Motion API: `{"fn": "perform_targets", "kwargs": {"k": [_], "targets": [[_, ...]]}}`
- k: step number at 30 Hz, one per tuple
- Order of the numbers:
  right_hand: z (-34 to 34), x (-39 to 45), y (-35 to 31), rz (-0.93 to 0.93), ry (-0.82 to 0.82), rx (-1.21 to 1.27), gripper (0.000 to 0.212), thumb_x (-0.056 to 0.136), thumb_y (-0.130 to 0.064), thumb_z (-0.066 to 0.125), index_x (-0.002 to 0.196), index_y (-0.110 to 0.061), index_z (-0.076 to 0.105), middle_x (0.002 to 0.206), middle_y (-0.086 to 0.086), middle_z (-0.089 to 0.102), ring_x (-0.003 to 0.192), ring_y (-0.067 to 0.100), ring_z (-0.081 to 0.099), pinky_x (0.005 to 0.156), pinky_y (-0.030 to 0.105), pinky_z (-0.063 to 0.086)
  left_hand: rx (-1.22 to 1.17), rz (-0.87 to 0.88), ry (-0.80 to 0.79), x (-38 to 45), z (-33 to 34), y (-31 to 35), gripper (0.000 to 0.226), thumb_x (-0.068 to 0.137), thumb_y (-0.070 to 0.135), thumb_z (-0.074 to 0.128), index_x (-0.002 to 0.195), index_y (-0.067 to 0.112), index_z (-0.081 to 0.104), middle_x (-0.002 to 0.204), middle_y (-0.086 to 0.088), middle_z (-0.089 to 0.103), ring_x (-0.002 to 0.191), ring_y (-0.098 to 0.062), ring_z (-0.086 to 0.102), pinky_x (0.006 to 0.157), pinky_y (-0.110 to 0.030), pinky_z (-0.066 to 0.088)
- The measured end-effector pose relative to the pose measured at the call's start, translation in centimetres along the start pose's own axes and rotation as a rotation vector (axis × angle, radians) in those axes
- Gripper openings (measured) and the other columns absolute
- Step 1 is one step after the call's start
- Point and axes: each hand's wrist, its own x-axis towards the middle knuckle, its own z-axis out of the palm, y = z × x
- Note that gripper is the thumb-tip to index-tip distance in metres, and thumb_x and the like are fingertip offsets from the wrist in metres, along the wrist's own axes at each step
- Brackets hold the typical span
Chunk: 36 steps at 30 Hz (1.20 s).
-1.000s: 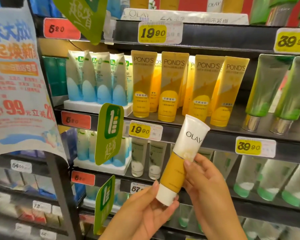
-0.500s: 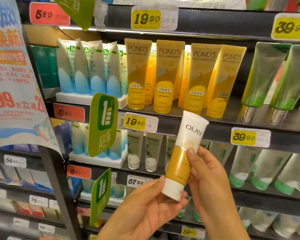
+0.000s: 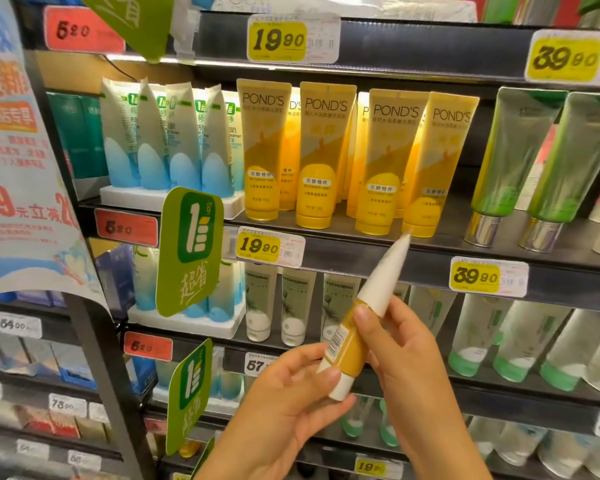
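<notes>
Item: white-and-yellow tube (image 3: 381,282), crimp pointed to 1 o'clock; cap end pinched by left hand (image 3: 291,403), body gripped by right hand (image 3: 406,358).

Bright shelf-strip lighting, soft focus throughout, blurred bowed edges, faint glare

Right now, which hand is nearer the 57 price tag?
Left. The left hand is just below and right of the 57 tag; the right hand is farther right, past the tube.
</notes>
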Motion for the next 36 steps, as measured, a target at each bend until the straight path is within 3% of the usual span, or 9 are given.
{"fn": "perform_targets", "kwargs": {"k": [6,10,16,21,27,33,36], "targets": [[-0.4,0.0,0.0,-0.015,0.008,0.003,0.043,0.063,-0.04,0.066,0.097,-0.015,0.067,0.075,-0.003,0.069,0.07,0.008,0.065,0.061,0.021,0.054,-0.001,-0.001,-0.001,0.1,0.1,-0.1,0.048,0.058,-0.005,0.073,0.105,-0.003,0.067,0.102,-0.022,0.069,0.085,-0.027,0.07,0.067,-0.034,0.058],[-0.4,0.0,0.0,0.008,-0.003,0.089,0.041,0.071,-0.033,0.061,0.106,-0.014,0.066,0.084,0.003,0.072,0.073,0.011,0.065,0.064,0.023,0.055,-0.1,-0.044,-0.09,-0.2,0.6,0.2,0.03,0.066,0.003,0.068,0.094,-0.006,0.071,0.095,-0.024,0.069,0.078,-0.029,0.069,0.066,-0.034,0.059],[-0.5,0.0,-0.3,0.035,-0.021,0.201,0.039,0.075,-0.026,0.056,0.113,-0.015,0.062,0.096,0.015,0.072,0.081,0.018,0.069,0.07,0.032,0.058,-0.223,-0.149,-0.125,-0.4,0.9,0.5,0.033,0.069,0.014,0.064,0.09,-0.011,0.071,0.095,-0.035,0.066,0.077,-0.038,0.07,0.061,-0.039,0.06],[-0.7,0.0,-0.8,0.012,-0.026,0.21,0.039,0.076,-0.023,0.058,0.113,-0.012,0.062,0.092,0.009,0.073,0.075,0.013,0.068,0.063,0.024,0.057,-0.21,-0.124,-0.157,-0.2,1.0,0.3,0.033,0.071,0.014,0.062,0.093,-0.009,0.07,0.094,-0.032,0.066,0.077,-0.036,0.069,0.064,-0.04,0.06],[-1.2,-0.1,-0.8,-0.012,0.054,0.082,0.039,0.071,-0.027,0.061,0.107,-0.012,0.063,0.089,0.004,0.074,0.076,0.012,0.07,0.062,0.021,0.055,-0.156,-0.069,-0.115,-0.1,1.1,0.1,0.032,0.068,0.011,0.065,0.093,-0.007,0.071,0.096,-0.028,0.067,0.076,-0.032,0.069,0.063,-0.039,0.059],[-0.6,-0.2,-0.9,-0.008,0.053,0.006,0.038,0.066,-0.03,0.064,0.1,-0.012,0.064,0.073,-0.004,0.071,0.066,0.007,0.066,0.059,0.018,0.054,0.027,0.019,0.013,0.1,1.2,-0.1,0.046,0.058,0.006,0.071,0.102,-0.003,0.061,0.086,-0.017,0.071,0.072,-0.023,0.068,0.072,-0.04,0.057],[-0.5,-0.3,-1.0,-0.001,0.065,-0.024,0.042,0.064,-0.031,0.067,0.102,-0.012,0.063,0.076,-0.004,0.069,0.066,0.003,0.066,0.056,0.015,0.052,0.129,0.053,0.039,0.0,1.3,-0.1,0.051,0.052,0.007,0.075,0.101,0.002,0.063,0.084,-0.014,0.071,0.071,-0.019,0.067,0.072,-0.036,0.053]]}}
